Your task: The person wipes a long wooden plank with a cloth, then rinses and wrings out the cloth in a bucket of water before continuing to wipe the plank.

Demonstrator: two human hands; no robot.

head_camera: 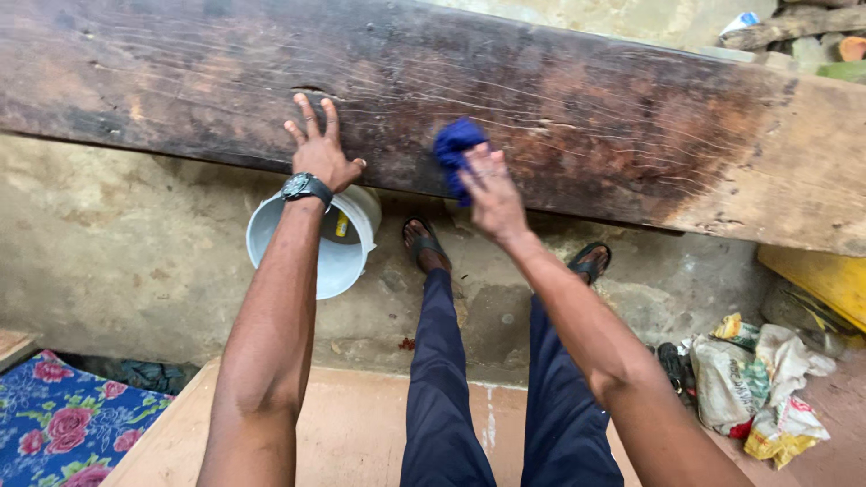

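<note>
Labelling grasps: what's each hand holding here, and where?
Right hand presses a bunched blue cloth against the dark wooden plank, fingers over its lower part. Left hand lies flat on the plank, holding nothing.

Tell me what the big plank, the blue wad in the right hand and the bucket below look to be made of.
Plank: rough, dark-stained wood with visible grain, scratches and a paler bare end.
Blue wad: likely soft cloth, bunched and matte, held in the right hand.
Bucket: probably plastic, smooth pale grey-white wall.

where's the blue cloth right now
In the head view, the blue cloth is pressed under the right hand on the dark wooden plank, right of the left hand.
</note>
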